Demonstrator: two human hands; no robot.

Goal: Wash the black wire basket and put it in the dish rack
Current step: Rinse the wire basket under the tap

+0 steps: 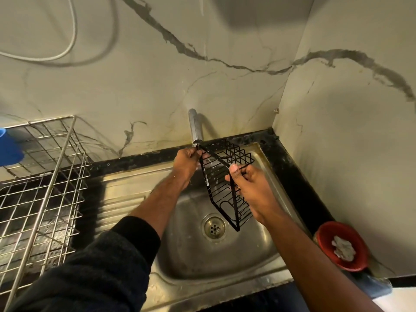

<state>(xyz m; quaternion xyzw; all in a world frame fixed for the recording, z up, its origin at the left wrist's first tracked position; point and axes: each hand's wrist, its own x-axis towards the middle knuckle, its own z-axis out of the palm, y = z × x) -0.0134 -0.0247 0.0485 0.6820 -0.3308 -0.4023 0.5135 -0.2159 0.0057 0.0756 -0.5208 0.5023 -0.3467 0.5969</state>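
2 hands, left hand and right hand, grip the black wire basket (angular, soapy).

**Wire basket held under the tap**

Both hands hold the black wire basket tilted above the steel sink, just below the tap. The left hand grips its top corner; the right hand pinches a side wire. The dish rack stands left (a red bowl sits right).
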